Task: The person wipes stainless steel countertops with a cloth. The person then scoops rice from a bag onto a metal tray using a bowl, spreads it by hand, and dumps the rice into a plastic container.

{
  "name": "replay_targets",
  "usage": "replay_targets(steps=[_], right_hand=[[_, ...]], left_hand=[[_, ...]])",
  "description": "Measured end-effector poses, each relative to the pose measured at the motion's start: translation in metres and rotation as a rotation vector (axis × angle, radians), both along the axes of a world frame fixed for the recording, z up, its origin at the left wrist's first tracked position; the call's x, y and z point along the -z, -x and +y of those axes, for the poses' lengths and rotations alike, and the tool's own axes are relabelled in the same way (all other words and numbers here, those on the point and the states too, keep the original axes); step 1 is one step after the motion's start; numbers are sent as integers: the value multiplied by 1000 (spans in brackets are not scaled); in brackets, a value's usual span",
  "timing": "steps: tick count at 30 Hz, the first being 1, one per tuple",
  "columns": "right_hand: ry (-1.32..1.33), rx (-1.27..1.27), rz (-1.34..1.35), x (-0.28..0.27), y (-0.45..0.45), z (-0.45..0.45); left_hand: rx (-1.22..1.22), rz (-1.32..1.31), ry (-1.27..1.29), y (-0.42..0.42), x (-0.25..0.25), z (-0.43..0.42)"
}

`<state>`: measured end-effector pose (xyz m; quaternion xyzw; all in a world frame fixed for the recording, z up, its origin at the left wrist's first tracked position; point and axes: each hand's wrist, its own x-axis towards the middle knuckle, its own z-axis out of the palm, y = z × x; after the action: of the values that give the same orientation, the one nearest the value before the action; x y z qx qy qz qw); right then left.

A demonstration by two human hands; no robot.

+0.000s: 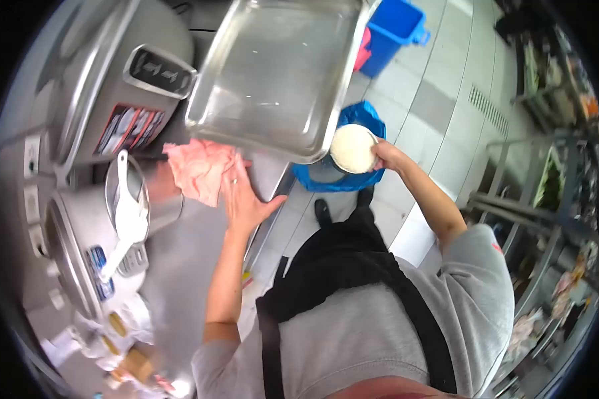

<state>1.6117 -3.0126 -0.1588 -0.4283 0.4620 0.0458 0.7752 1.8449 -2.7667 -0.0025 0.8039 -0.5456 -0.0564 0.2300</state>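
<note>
My right hand (387, 155) grips the rim of a round container (343, 170) filled with white grains that look like rice (353, 147). It is above an opened blue plastic bag (305, 179) near the floor, and the bag's contents are mostly hidden. On the left, my left hand (243, 199) is at the edge of the steel counter (186, 279), thumb spread wide. Its fingers lie against a crumpled pink cloth (203, 169) without closing round it. Just beyond that hand sits a large rectangular steel pan (273, 73).
A steel appliance with a control panel (158, 72) stands at upper left. Nearer are a clear jug (163, 199), white scoop (130, 216) and steel pot (70, 253). A blue bin (383, 46) stands on the tiled floor; metal shelving (512, 219) lines the right.
</note>
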Motion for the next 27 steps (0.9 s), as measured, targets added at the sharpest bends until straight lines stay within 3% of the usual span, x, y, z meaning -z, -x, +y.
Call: replay_targets(steps=[2,5,7,11,17,21,24,27], right_hand=[[-7,163,71,-47,10,-11],[113,181,90,-99,36,-49],[217,223,133,-147,38,-69],[424,248,121,-229,15,-103],[481,292,-53,-274,-61,-130],[608,350,-106,-266,-113,-112],[1121,279,-1,-252,-141,-106],[1932,95,279,-236,-156,-113]], left_hand=[[-57,4,130,-2,-3,-5],[-138,36,273,-1,2,-14],[-155,-170,181,-1,2,-21],[-213,-122,220,-1,0,-27],[-261,-123,210,-1,1,-27],[-407,-230,213,0,-2,-27],[-482,-186,189,-4,-4,-27],[-469,-106,139,-6,-2,-28]])
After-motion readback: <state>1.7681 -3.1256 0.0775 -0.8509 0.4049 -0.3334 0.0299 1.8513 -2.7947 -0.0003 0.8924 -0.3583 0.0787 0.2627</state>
